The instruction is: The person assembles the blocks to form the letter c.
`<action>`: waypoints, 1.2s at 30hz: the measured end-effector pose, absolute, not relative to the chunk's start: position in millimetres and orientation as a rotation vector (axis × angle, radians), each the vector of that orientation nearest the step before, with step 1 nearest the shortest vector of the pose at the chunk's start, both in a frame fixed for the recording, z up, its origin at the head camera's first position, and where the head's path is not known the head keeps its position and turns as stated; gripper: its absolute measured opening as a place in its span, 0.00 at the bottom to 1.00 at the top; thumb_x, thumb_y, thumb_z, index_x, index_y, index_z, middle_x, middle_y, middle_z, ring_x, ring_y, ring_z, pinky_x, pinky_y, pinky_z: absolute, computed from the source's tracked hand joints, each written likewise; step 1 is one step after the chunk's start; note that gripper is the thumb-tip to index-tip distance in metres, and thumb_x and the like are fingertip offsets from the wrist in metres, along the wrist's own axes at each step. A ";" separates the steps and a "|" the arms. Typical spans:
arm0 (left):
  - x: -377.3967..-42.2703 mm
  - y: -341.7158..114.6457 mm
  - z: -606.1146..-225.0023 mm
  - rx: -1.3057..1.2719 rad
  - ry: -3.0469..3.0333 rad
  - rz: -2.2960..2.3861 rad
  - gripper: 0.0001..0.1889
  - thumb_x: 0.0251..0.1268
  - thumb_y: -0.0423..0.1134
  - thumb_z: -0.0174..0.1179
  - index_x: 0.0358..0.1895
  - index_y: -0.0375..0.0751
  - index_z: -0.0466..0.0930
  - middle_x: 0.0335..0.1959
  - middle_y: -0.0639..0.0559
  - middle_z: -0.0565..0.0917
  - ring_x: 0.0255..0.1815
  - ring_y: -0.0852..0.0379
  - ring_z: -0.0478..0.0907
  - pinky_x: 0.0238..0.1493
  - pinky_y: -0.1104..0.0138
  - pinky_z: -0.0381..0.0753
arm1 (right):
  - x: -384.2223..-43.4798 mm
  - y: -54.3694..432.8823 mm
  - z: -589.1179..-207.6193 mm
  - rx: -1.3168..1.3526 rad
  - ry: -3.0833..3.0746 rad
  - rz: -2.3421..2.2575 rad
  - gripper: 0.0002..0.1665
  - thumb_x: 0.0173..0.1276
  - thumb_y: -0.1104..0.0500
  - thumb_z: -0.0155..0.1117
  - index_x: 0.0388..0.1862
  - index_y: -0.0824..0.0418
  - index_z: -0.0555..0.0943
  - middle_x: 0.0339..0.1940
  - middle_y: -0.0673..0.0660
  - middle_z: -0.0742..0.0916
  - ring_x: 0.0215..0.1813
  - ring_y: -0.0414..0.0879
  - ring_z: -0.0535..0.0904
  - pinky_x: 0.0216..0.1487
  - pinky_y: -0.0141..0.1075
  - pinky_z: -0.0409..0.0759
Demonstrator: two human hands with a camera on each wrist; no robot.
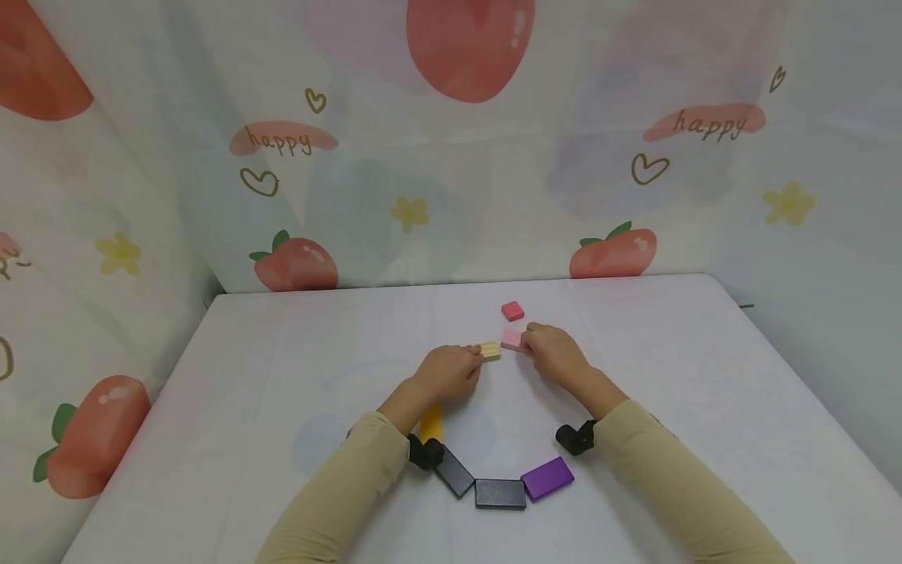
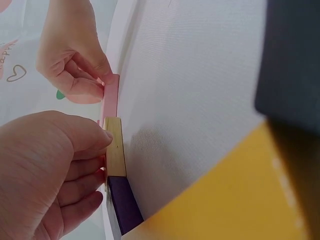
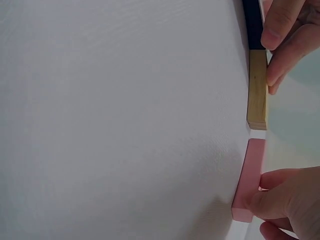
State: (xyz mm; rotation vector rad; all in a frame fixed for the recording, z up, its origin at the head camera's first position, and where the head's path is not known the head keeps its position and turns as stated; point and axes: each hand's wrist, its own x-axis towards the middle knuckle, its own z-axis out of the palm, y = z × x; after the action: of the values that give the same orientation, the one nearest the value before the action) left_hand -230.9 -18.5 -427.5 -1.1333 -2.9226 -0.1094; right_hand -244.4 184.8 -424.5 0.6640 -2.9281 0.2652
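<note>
My right hand (image 1: 553,354) pinches the near end of a flat pink block (image 1: 510,339) between thumb and fingers; the right wrist view shows the pink block (image 3: 248,175) lying on the white table. On the other side, my left hand (image 1: 445,372) has its thumb and fingertips on a plain wooden block (image 1: 491,351). End to end with that wooden block (image 2: 116,147) lies a dark blue block (image 2: 123,202), which the left hand hides in the head view. A narrow gap separates the pink and wooden blocks.
A smaller red block (image 1: 513,311) lies behind the pink one. Nearer me, a yellow block (image 1: 431,425), two dark grey blocks (image 1: 454,471) and a purple block (image 1: 548,479) form a curve. A printed curtain (image 1: 465,172) stands behind the table (image 1: 282,352).
</note>
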 end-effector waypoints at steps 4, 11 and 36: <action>-230.4 -17.8 -427.1 -1.125 -2.934 -0.111 0.16 0.66 0.40 0.52 0.55 0.40 0.78 0.56 0.50 0.76 0.57 0.55 0.73 0.55 0.64 0.71 | -243.2 185.8 -424.8 0.671 -2.931 0.259 0.03 0.55 0.70 0.67 0.27 0.64 0.81 0.20 0.51 0.76 0.25 0.44 0.71 0.34 0.36 0.77; -229.3 -16.4 -426.8 -1.113 -2.960 -0.147 0.15 0.67 0.39 0.50 0.53 0.40 0.78 0.57 0.49 0.75 0.58 0.55 0.72 0.55 0.65 0.71 | -240.3 186.4 -424.0 0.689 -2.930 0.227 0.03 0.55 0.70 0.67 0.29 0.64 0.82 0.22 0.52 0.77 0.27 0.45 0.74 0.37 0.37 0.79; -231.4 -16.8 -429.3 -1.093 -2.975 -0.192 0.16 0.67 0.40 0.52 0.55 0.41 0.77 0.57 0.50 0.75 0.58 0.55 0.72 0.55 0.64 0.71 | -233.1 188.5 -421.6 0.746 -2.940 0.257 0.04 0.54 0.70 0.67 0.29 0.63 0.82 0.22 0.50 0.77 0.28 0.44 0.73 0.39 0.37 0.79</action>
State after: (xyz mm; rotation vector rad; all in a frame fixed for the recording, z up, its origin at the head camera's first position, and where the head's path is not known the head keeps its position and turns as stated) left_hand -231.4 -16.8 -429.3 -1.0935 -2.9750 -0.1919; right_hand -233.1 188.5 -421.6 0.7464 -2.9398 0.2573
